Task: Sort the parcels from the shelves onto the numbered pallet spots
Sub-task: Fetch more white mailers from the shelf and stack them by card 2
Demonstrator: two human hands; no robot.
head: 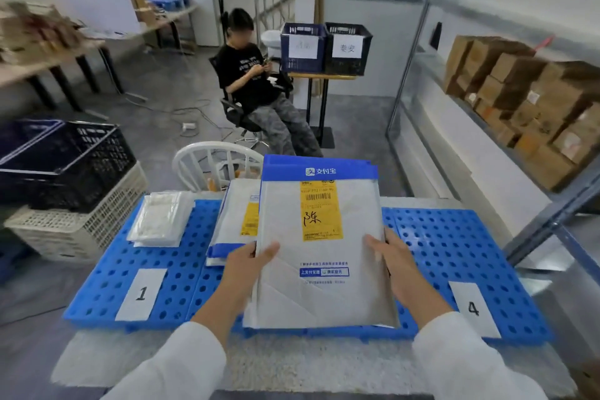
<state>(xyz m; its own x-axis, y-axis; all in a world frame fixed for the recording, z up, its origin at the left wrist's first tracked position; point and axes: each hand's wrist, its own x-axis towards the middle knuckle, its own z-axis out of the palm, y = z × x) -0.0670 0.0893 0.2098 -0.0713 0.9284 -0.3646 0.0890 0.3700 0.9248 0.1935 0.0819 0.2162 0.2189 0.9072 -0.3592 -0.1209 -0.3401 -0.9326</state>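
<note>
Envelope [321, 250], grey padded mailer with blue top band and yellow label, gripped at both long edges. Left hand [250, 265]: thumb [268, 252] pressed on top face, remaining fingers hidden beneath, so pinching the left edge. Right hand [394, 261]: thumb on top near the right edge, other fingers curled round and under that edge. Held flat above the middle of the blue perforated pallet [454, 243], whether resting on it or hovering just above cannot be told.

Left of the left-hand fingers: a second mailer [238, 221] of like kind, partly covered by the held one; further left, a stack of clear-wrapped packets [162, 217] above the card marked 1 [141, 294]. Right of the right-hand fingers: bare pallet and the card marked 4 [473, 308]. Cards for the middle spots not visible, probably hidden under the envelope and wrists.

Risks, judged from this layout:
- Wrong spot: middle numbers hidden, so release possible on an unintended position.
- Overlap: left edge already above the neighbouring mailer; release here likely to leave two parcels shingled and spots blurred.
- Slip: smooth surface and grip low on the sides only; far end, beyond the fingertips, free to droop or slide if the pinch loosens unevenly.
- Label covered: later parcels stacked above would hide the yellow label.
</note>
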